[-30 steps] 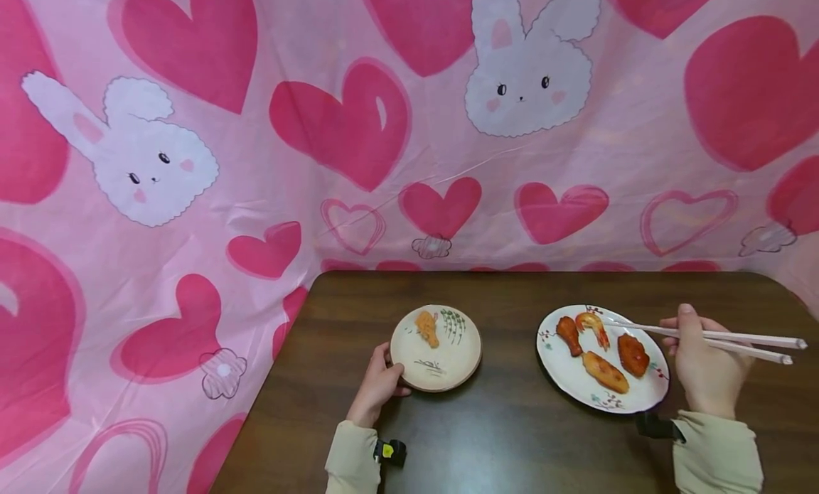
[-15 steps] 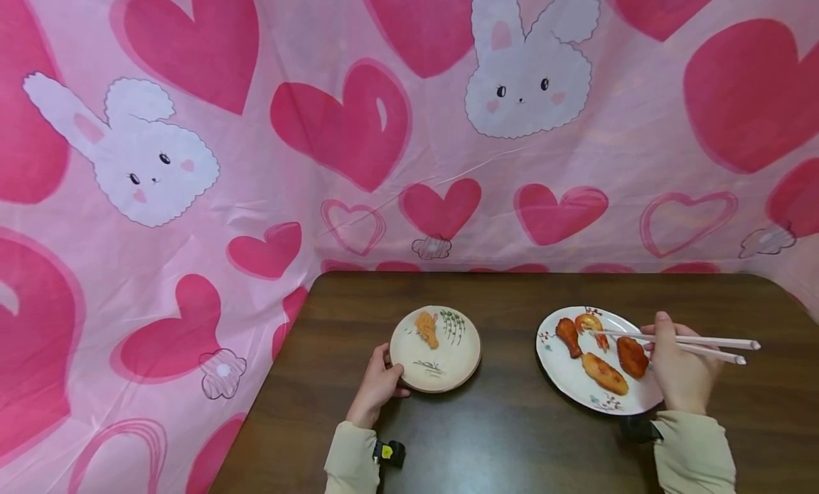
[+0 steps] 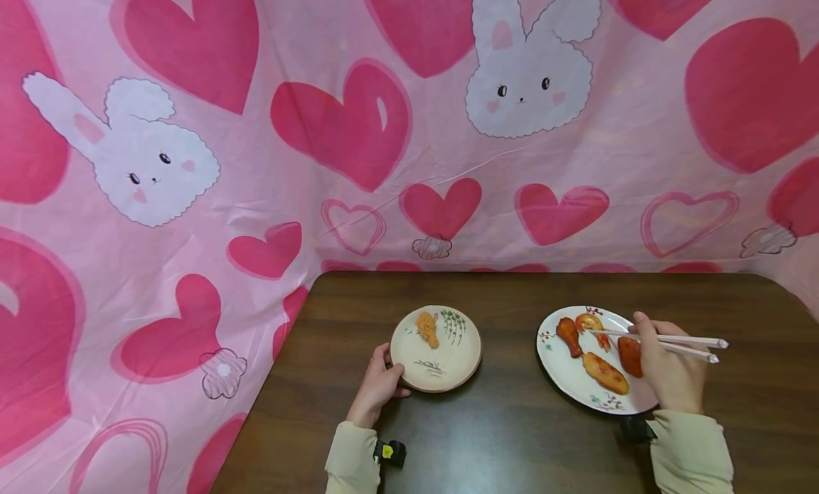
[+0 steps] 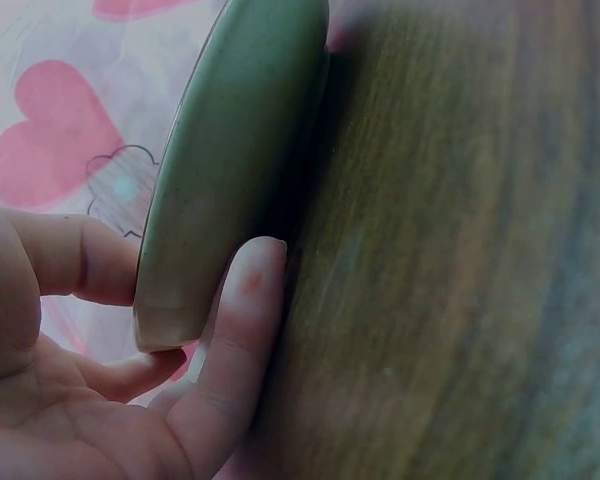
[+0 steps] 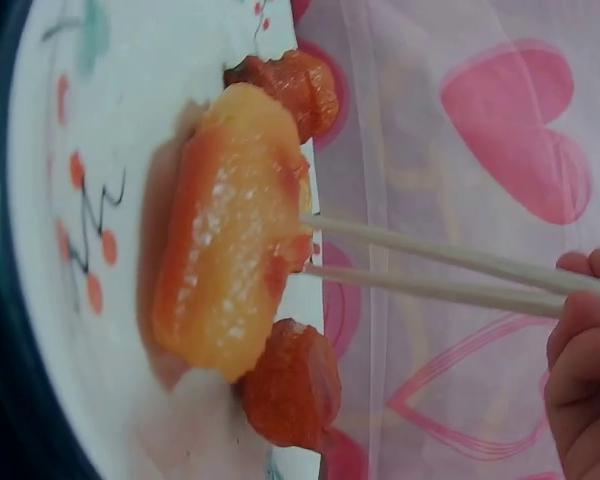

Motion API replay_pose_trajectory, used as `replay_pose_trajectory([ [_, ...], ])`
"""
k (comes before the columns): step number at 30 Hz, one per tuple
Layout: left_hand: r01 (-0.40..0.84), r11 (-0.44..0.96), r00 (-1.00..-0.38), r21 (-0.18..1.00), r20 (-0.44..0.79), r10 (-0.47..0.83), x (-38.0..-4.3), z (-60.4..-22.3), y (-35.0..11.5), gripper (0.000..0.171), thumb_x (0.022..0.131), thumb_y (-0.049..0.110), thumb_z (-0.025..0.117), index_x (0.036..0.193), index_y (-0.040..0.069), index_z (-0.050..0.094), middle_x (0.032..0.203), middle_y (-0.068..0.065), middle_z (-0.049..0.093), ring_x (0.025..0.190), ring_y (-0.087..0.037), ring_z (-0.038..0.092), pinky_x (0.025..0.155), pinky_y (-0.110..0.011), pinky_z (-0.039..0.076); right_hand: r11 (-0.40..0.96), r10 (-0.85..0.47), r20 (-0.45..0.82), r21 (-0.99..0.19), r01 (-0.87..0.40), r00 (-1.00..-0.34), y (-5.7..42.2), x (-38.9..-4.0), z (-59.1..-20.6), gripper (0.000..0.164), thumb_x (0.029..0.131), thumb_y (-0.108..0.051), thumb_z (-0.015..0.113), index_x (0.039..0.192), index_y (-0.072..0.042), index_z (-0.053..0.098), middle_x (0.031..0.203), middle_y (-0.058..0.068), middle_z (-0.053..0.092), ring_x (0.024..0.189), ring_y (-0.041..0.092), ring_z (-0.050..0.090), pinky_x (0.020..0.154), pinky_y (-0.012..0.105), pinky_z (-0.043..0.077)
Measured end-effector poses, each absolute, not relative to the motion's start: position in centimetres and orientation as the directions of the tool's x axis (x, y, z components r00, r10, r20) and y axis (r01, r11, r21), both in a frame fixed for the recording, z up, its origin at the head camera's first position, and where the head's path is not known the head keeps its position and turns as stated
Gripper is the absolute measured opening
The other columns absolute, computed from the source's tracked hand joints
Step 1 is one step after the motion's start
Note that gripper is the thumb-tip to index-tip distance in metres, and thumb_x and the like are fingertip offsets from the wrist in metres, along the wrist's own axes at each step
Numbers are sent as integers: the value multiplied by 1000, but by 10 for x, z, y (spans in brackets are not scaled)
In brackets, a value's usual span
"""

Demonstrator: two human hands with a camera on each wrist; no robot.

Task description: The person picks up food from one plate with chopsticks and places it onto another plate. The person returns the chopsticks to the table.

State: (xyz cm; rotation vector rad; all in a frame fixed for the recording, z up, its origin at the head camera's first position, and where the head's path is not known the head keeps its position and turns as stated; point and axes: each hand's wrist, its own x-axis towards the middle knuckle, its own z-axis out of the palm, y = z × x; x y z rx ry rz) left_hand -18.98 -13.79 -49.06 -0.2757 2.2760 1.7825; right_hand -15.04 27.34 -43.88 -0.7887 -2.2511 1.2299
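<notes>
My left hand (image 3: 376,385) grips the near left rim of a small cream plate (image 3: 448,372), thumb on the rim and fingers beneath. On this plate lies a fried drumstick (image 3: 426,329). In the left wrist view the plate's side (image 4: 215,190) sits between thumb and fingers. My right hand (image 3: 673,369) holds a pair of pale chopsticks (image 3: 687,341) over the white oval plate (image 3: 569,380). Their tips are right at the shrimp (image 3: 589,323). Around it lie a brown drumstick (image 3: 568,336), a golden oblong piece (image 3: 606,373) and a reddish-brown piece (image 3: 630,356), partly hidden by the hand.
Both plates rest on a dark wooden table (image 3: 505,437). A pink cloth (image 3: 435,146) with hearts and rabbit faces hangs behind the table and along its left side. Each wrist wears a small black camera, such as the left wrist camera (image 3: 392,453).
My right hand has moved left with the chopsticks, further over the oval plate, now overlapping the reddish-brown piece. The left hand and its plate have stayed put.
</notes>
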Motion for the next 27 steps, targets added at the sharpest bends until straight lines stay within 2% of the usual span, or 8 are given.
replay_pose_trajectory([
  [5,-293,243,-954,925,-300,-9,-190,-491,-138,59,83,6,45,137,3,21,130,-20,31,74,-19,57,55,-32,55,501,637,178,-835,227,-750,272,-150,-441,40,83,-46,54,90,-10,71,67,-30,50,61,-13,43,50,6,39],
  [12,-286,245,-956,926,-294,-5,-190,-491,-138,59,83,7,45,137,3,21,130,-20,31,71,-19,57,54,-32,55,493,654,224,-851,182,-722,272,-150,-443,38,83,-43,56,88,-8,71,63,-37,44,62,-17,42,52,2,38],
  [19,-286,230,-955,930,-296,9,-191,-491,-136,59,83,7,45,137,3,21,127,-19,33,65,-18,57,54,-31,55,527,655,283,-836,154,-701,273,-150,-444,36,82,-41,58,84,-8,72,65,-35,47,61,-19,41,52,2,36],
  [27,-291,218,-954,932,-299,4,-192,-494,-138,59,81,6,45,136,4,23,123,-19,35,62,-17,56,53,-31,55,583,624,416,-811,40,-662,271,-150,-447,31,83,-34,60,78,-5,71,64,-45,40,63,-24,40,58,-2,33],
])
